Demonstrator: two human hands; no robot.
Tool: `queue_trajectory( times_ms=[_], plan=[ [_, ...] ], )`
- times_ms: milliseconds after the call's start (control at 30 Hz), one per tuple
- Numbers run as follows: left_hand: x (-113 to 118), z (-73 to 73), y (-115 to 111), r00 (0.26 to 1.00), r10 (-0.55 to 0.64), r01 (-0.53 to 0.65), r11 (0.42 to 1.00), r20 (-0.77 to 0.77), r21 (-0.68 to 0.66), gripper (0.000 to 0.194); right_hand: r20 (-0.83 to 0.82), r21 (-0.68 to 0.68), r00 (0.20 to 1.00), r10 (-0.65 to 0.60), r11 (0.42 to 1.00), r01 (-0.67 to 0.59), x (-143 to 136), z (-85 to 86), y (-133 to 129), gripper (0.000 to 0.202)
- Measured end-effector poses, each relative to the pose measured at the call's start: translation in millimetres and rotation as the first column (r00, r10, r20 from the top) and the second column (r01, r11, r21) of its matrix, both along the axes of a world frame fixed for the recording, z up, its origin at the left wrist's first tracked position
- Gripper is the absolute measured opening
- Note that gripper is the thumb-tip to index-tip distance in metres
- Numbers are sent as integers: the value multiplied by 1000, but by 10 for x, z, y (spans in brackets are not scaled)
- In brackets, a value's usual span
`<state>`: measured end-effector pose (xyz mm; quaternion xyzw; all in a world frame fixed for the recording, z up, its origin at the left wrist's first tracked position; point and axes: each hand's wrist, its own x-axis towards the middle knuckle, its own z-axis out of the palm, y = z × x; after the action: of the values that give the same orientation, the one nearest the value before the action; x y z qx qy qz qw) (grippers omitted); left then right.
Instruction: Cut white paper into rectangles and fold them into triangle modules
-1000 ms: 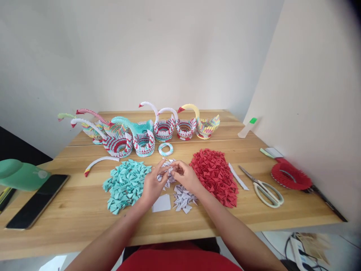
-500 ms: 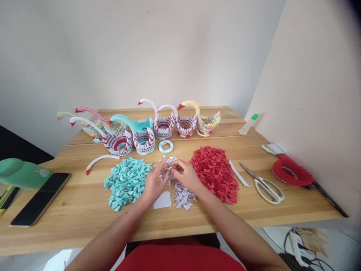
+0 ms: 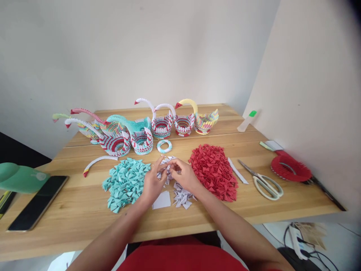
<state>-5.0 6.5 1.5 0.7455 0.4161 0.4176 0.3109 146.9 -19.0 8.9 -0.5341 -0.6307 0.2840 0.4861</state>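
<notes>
My left hand and my right hand meet at the middle of the table, fingertips pinched close together. Between them is a small piece of white paper, mostly hidden by the fingers and hard to tell from the pile of white folded paper pieces behind. More white folded pieces lie under my right wrist. A stack of white paper slips rests beside my left wrist. Left of my hands is a heap of turquoise folded pieces; to the right, a heap of red ones.
Several paper swans stand along the back, with a paper ring before them. Scissors, a white paper strip, a glue bottle and a red paper piece lie rightward. A phone and swan neck lie left.
The view has shifted and tilted slightly. Both hands stay together at the same spot on the table, with only small finger movement.
</notes>
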Motion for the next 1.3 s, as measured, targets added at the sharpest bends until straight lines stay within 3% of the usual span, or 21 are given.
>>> queue_trajectory(
  times_ms=[467, 900, 1067, 1300],
  plan=[
    [-21, -12, 29, 1000, -2, 3, 995, -6, 98, 58, -98, -62, 992, 75, 995, -81, 3, 10, -10, 12],
    [-15, -5, -7, 998, -20, 11, 988, 62, 151, 59, -75, -50, 996, 50, 997, -54, 19, 39, -12, 13],
    [-12, -53, -13, 1000, 15, -18, 965, 13, 263, 56, -84, -62, 996, 20, 998, -25, 20, 22, -4, 10],
    [-2, -116, 4, 1000, 1, 1, 947, -4, 322, 53, -190, -128, 981, -44, 992, 20, 14, -4, 4, 10]
  ],
)
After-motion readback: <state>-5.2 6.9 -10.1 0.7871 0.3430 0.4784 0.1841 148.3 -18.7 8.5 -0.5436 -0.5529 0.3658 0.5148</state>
